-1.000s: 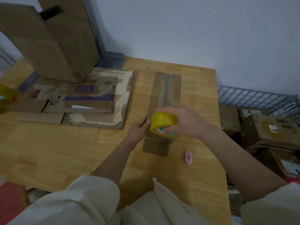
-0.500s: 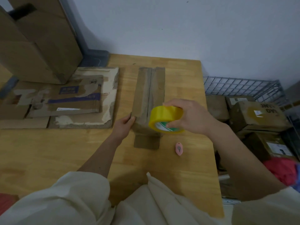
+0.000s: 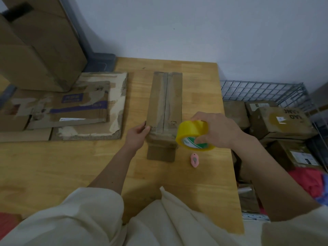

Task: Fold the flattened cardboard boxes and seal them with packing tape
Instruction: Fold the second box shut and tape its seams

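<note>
Head view: narrow brown box point(image 3: 166, 105), seam upward; left hand point(image 3: 137, 134) grips its corner, right hand point(image 3: 215, 131) clutches yellow tape roll point(image 3: 194, 134); wire basket point(image 3: 262, 90) right of it holds parcels point(image 3: 282, 121).

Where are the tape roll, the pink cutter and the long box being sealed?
tape roll point(image 3: 192, 131): head view, on its yellow outer band.
pink cutter point(image 3: 194, 160): head view, middle of its body, on the table.
long box point(image 3: 166, 98): head view, top face beside the centre seam.
</note>
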